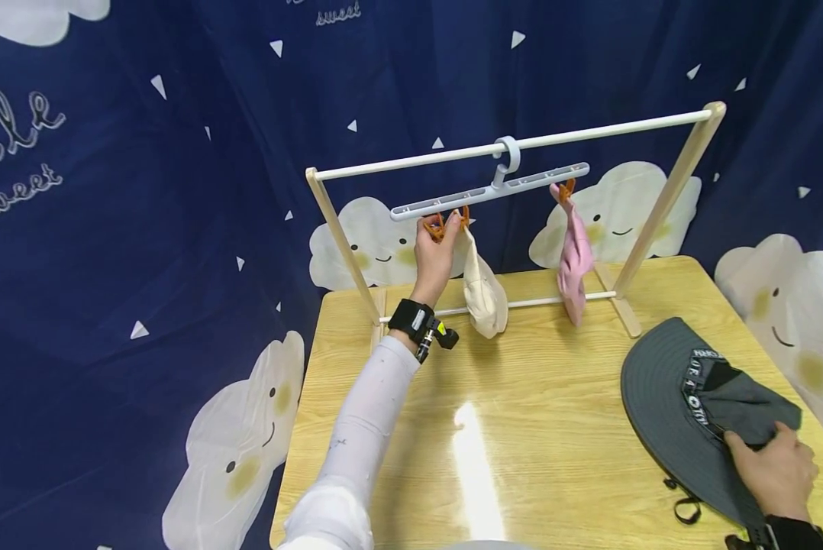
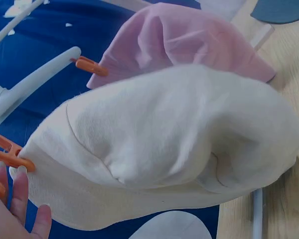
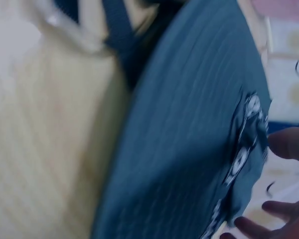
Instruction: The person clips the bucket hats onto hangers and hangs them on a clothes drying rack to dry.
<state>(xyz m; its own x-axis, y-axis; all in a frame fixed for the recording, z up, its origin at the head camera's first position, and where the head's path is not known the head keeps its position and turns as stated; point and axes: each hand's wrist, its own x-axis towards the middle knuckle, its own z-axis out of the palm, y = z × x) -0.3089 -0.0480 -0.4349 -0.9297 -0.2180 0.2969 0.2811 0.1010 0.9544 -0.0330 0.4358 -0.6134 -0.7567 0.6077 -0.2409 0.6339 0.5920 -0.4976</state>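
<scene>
A cream hat (image 1: 483,294) hangs by an orange clip (image 1: 465,216) from a pale grey hanger (image 1: 446,203). My left hand (image 1: 434,256) is just left of it, pinching another orange clip (image 1: 435,228) under the hanger's left end. In the left wrist view the cream hat (image 2: 139,134) fills the middle, with my fingertips (image 2: 21,184) beside its clipped edge. A pink hat (image 1: 574,263) hangs from a clip on the hanger's right end. On the table's right, my right hand (image 1: 776,466) grips the crown of a wide-brimmed dark grey hat (image 1: 659,389) with a lettered band.
The hanger hooks over the white top bar (image 1: 411,162) of a wooden-legged rack on a wooden table (image 1: 521,428). A lower white bar (image 1: 535,302) runs behind the hats. The grey hat's black strap (image 1: 688,510) lies near its brim. A blue cloud-patterned curtain (image 1: 198,229) surrounds the table.
</scene>
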